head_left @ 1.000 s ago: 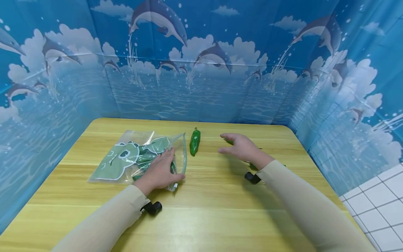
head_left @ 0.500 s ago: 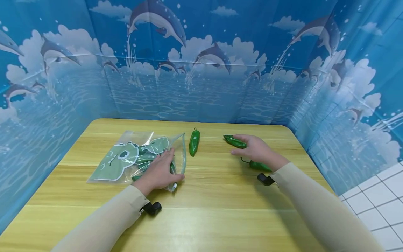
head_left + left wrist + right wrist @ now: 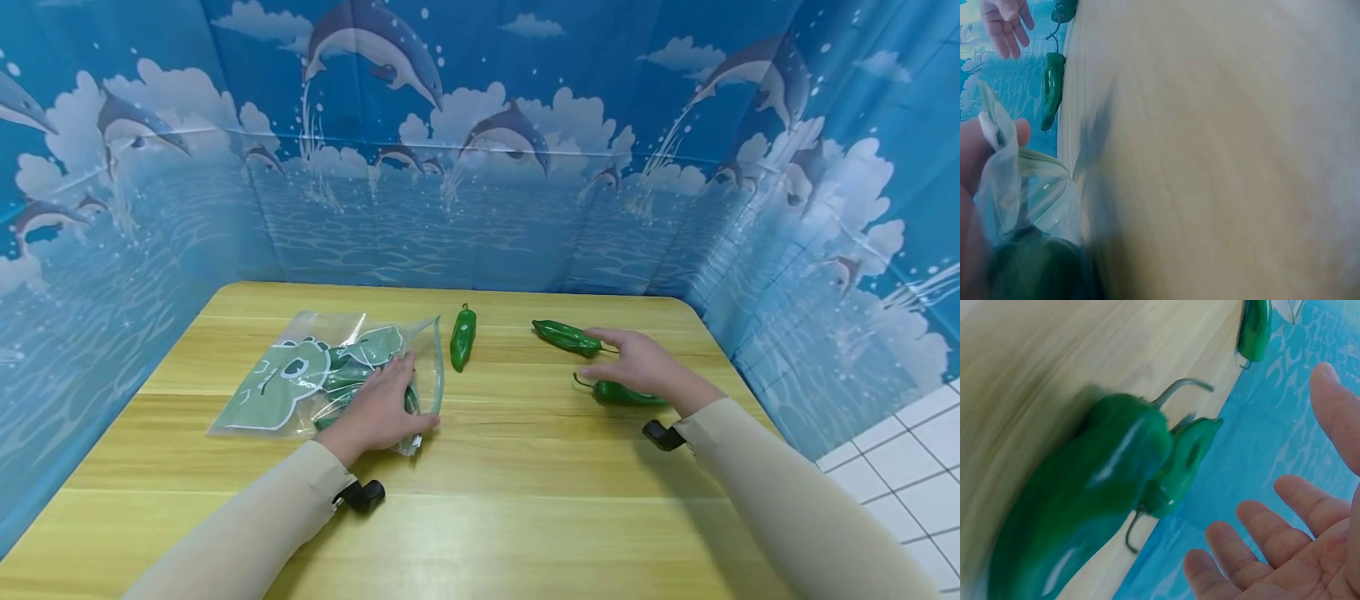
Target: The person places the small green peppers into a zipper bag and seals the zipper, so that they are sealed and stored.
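Observation:
My left hand (image 3: 380,408) rests on a clear zip bag (image 3: 262,392) with a green bear print and green peppers (image 3: 345,383) inside. Its fingers lie fairly straight across the plastic, the thumb beside the bag's mouth. In the left wrist view, the bag's mouth (image 3: 1041,162) gapes a little near the thumb. My right hand (image 3: 645,362) hovers, fingers extended and holding nothing, near two loose green peppers: one at the back (image 3: 566,337), the other, a nearer pepper (image 3: 626,394), partly beneath the hand. A third green pepper (image 3: 463,337) lies right of the bag.
All of this lies on a yellow wood-grain table (image 3: 480,517). Behind and beside it hangs a blue curtain (image 3: 480,217) with dolphins. White tiles (image 3: 907,483) show at the right.
My right hand has moved right and slightly toward me, uncovering the two peppers at the right. The left hand and the bag have stayed in place.

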### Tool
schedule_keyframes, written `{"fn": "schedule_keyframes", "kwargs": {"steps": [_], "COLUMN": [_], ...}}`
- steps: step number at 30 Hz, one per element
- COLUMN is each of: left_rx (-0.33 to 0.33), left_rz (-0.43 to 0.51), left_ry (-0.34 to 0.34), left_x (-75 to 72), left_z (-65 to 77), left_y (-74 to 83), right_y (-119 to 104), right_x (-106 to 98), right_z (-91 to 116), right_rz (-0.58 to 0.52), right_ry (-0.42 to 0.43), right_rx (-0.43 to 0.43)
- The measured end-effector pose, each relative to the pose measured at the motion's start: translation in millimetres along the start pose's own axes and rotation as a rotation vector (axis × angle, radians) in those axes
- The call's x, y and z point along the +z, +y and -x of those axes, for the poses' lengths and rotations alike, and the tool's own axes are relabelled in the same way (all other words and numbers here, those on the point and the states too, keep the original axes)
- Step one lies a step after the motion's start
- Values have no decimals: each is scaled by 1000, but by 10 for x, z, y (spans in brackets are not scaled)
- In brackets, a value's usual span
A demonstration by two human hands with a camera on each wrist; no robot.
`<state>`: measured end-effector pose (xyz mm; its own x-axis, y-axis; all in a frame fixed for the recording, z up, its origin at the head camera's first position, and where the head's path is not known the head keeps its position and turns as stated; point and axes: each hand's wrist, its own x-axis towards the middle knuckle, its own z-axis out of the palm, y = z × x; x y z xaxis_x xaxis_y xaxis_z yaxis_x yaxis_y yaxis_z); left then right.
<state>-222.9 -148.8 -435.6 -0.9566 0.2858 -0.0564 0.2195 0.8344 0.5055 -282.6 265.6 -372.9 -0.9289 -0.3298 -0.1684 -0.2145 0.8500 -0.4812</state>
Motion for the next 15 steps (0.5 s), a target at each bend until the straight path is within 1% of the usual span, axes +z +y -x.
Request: {"fn": "schedule_keyframes", "kwargs": {"steps": [15], "left_rx": [0], "left_rz": [0], "left_ry": [-6], "left_x": [-6], "left_z": [-4], "left_y": [-1], "right_y": [303], "right_x": [58], "right_z": [178], "right_rz": [46], "right_ry": [-25], "right_rx": [8]}}
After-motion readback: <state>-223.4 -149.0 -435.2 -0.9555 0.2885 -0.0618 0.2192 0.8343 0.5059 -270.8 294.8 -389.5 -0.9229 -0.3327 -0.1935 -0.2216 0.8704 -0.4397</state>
